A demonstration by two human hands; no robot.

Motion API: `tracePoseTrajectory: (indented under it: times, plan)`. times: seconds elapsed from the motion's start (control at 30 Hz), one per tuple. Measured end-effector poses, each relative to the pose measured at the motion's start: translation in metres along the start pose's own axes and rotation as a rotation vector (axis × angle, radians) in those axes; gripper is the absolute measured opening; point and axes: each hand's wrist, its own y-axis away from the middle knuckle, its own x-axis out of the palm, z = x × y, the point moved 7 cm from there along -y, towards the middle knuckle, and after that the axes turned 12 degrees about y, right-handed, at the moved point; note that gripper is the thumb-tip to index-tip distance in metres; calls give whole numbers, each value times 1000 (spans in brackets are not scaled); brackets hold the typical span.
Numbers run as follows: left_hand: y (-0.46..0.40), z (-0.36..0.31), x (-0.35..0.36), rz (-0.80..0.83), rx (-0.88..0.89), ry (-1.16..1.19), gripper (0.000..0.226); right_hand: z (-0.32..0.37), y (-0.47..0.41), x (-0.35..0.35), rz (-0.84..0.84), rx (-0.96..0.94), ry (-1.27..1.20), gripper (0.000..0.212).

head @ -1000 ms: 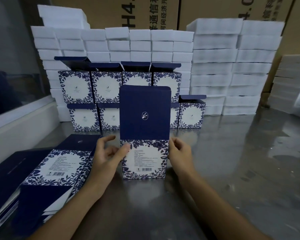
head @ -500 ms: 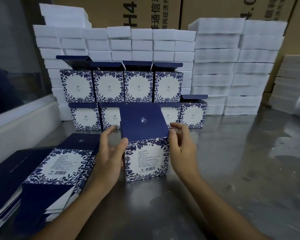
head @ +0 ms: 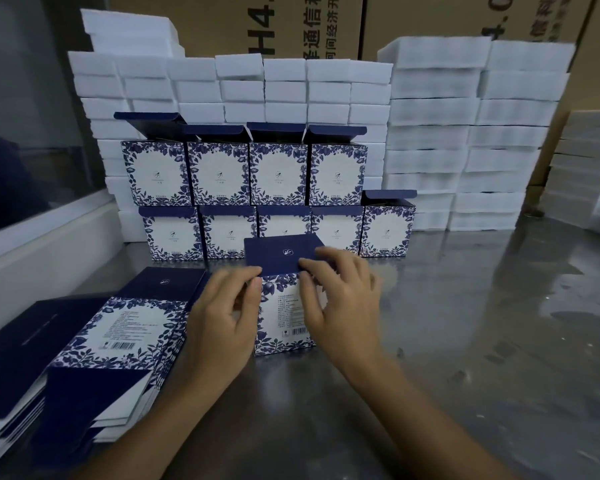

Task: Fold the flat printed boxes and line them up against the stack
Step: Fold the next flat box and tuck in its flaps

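Both hands close the lid of a printed box on the steel table.

The box (head: 286, 306) stands just in front of the folded-box rows (head: 274, 199); left hand (head: 222, 317) and right hand (head: 340, 292) apparently pinch its navy lid's front edge; flat boxes (head: 94, 344) lie to its left.

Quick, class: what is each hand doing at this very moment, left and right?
Left hand: fingers curled, pinching the near left edge of the box.
Right hand: fingers pinching the front edge of the box's navy lid.
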Motion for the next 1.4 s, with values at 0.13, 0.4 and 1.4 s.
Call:
tracePoseTrajectory:
  times: [0.13,0.4,1.4]
  plan:
    - [5,-1,6,9,-24,-75,32,19,9,8,7,-85,-26,20]
    - [4,0,8,27,-23,-97,33,22,1,14,24,-99,-60,16]
    - [27,30,17,93,-372,119,55,-65,23,50,280,582,-784,29]
